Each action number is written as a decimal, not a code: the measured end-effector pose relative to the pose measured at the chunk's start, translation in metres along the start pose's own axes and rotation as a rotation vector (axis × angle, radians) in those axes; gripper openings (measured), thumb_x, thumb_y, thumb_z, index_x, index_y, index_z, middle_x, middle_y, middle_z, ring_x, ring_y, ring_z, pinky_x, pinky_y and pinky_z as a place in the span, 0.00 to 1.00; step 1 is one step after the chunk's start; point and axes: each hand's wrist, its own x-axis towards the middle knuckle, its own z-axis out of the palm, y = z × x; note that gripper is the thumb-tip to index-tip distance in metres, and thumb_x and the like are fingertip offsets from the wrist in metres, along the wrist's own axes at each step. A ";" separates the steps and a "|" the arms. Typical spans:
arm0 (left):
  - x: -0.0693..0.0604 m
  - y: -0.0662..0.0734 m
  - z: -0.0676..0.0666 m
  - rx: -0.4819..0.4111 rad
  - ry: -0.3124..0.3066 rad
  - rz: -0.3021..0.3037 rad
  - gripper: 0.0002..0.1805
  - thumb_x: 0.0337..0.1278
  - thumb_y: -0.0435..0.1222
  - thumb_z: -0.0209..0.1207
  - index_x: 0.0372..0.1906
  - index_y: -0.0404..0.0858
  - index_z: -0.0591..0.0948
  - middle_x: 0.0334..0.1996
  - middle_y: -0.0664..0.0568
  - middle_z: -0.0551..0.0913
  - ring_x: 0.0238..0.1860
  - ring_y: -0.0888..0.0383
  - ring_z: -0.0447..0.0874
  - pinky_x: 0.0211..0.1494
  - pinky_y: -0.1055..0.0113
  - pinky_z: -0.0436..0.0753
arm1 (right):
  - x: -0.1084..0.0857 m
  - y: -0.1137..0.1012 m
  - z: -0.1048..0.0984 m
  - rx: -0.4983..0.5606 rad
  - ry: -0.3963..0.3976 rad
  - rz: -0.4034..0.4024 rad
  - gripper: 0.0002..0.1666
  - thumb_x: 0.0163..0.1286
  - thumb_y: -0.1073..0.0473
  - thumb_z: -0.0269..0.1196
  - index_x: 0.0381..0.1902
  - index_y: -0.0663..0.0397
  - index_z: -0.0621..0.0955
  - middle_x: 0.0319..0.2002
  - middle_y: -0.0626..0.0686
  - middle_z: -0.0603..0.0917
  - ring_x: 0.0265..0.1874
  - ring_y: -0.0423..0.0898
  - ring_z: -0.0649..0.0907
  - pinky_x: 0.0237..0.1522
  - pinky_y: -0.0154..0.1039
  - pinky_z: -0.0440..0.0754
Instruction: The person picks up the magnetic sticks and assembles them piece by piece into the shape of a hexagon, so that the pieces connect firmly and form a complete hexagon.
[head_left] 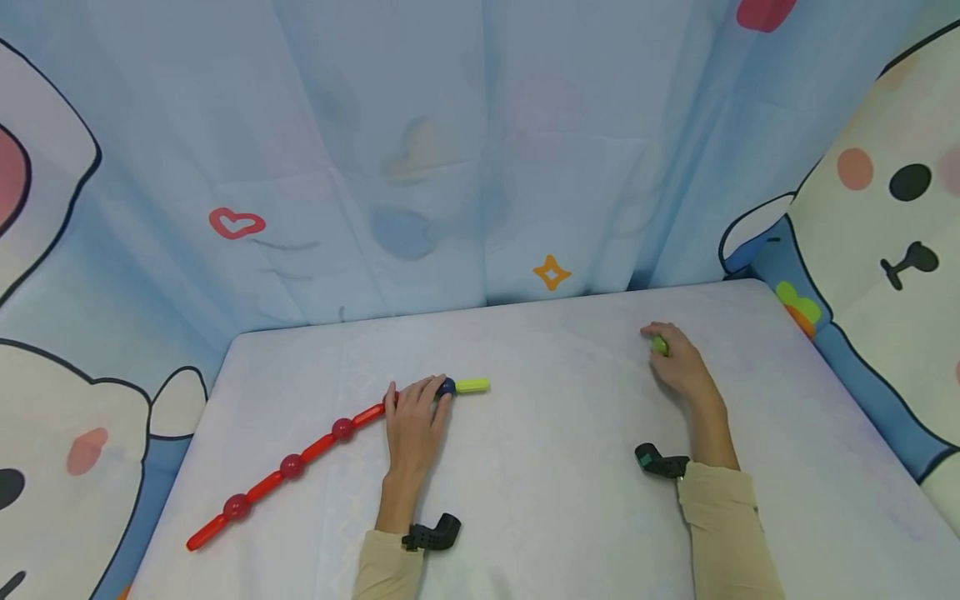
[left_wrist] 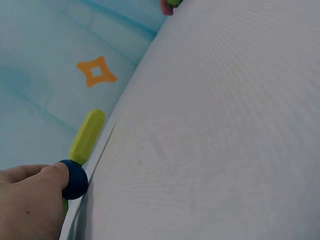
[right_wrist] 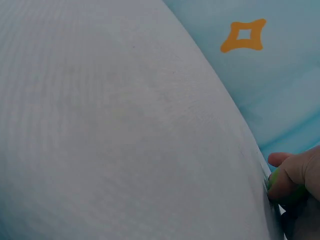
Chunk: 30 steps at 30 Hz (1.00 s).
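Note:
A chain of red rods and red balls [head_left: 292, 466] runs diagonally over the left of the white table to my left hand [head_left: 414, 422], which covers part of it. In the left wrist view, thumb and fingers of that hand pinch a dark blue ball [left_wrist: 75, 179]. From this ball a yellow-green rod [left_wrist: 87, 135] sticks out, and a bit of green shows below the hand. My right hand [head_left: 678, 362], far back on the right, grips a green ball [head_left: 659, 345]. Its fingers mostly hide the ball in the right wrist view.
The white table [head_left: 555, 492] ends at a light blue curtain [head_left: 450, 167] along its back. Printed cartoon sheets flank both sides. A black wrist camera [head_left: 432, 532] sits on the left wrist, another black wrist camera [head_left: 660, 461] on the right.

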 end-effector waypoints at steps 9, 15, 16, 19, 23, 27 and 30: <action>0.000 -0.001 0.000 -0.001 0.006 0.001 0.18 0.65 0.44 0.59 0.58 0.49 0.80 0.54 0.53 0.84 0.59 0.54 0.78 0.74 0.42 0.58 | 0.000 -0.003 0.002 -0.030 -0.030 0.039 0.34 0.73 0.61 0.49 0.73 0.66 0.55 0.73 0.72 0.55 0.72 0.72 0.54 0.70 0.69 0.52; -0.001 -0.002 0.001 -0.004 0.004 -0.001 0.18 0.64 0.44 0.59 0.58 0.49 0.79 0.54 0.53 0.84 0.59 0.54 0.78 0.74 0.43 0.58 | -0.002 -0.004 0.005 0.013 0.100 0.042 0.32 0.74 0.58 0.52 0.71 0.64 0.58 0.67 0.73 0.64 0.65 0.71 0.66 0.63 0.67 0.64; -0.001 -0.002 0.001 -0.005 0.005 -0.001 0.18 0.64 0.44 0.59 0.58 0.49 0.79 0.54 0.53 0.84 0.59 0.54 0.78 0.74 0.43 0.58 | -0.003 -0.006 0.005 0.031 0.122 0.038 0.32 0.74 0.57 0.53 0.70 0.64 0.59 0.66 0.73 0.65 0.63 0.70 0.67 0.63 0.67 0.65; -0.001 -0.001 0.001 -0.012 0.008 0.003 0.18 0.65 0.44 0.58 0.58 0.49 0.79 0.54 0.53 0.83 0.59 0.54 0.78 0.75 0.43 0.57 | -0.003 -0.010 0.006 0.079 0.169 0.029 0.31 0.73 0.53 0.56 0.67 0.63 0.63 0.64 0.72 0.68 0.60 0.68 0.71 0.61 0.63 0.70; 0.000 -0.001 0.000 -0.023 0.005 -0.001 0.18 0.65 0.45 0.58 0.58 0.49 0.79 0.54 0.54 0.83 0.59 0.54 0.77 0.75 0.44 0.55 | -0.003 -0.017 0.007 0.093 0.190 0.025 0.35 0.70 0.45 0.59 0.65 0.61 0.66 0.64 0.69 0.70 0.59 0.65 0.74 0.60 0.60 0.73; 0.000 0.000 0.000 -0.032 0.007 -0.002 0.19 0.63 0.44 0.60 0.58 0.49 0.79 0.54 0.53 0.84 0.59 0.53 0.78 0.75 0.43 0.56 | -0.003 -0.022 0.009 0.078 0.191 0.007 0.38 0.68 0.40 0.60 0.66 0.58 0.69 0.64 0.67 0.71 0.60 0.64 0.74 0.60 0.60 0.73; 0.000 0.000 0.000 -0.031 0.011 0.005 0.20 0.59 0.44 0.64 0.57 0.48 0.79 0.53 0.53 0.84 0.58 0.53 0.78 0.74 0.42 0.58 | -0.003 -0.023 0.011 0.063 0.193 -0.019 0.38 0.67 0.39 0.60 0.65 0.59 0.71 0.63 0.68 0.72 0.59 0.65 0.74 0.59 0.61 0.73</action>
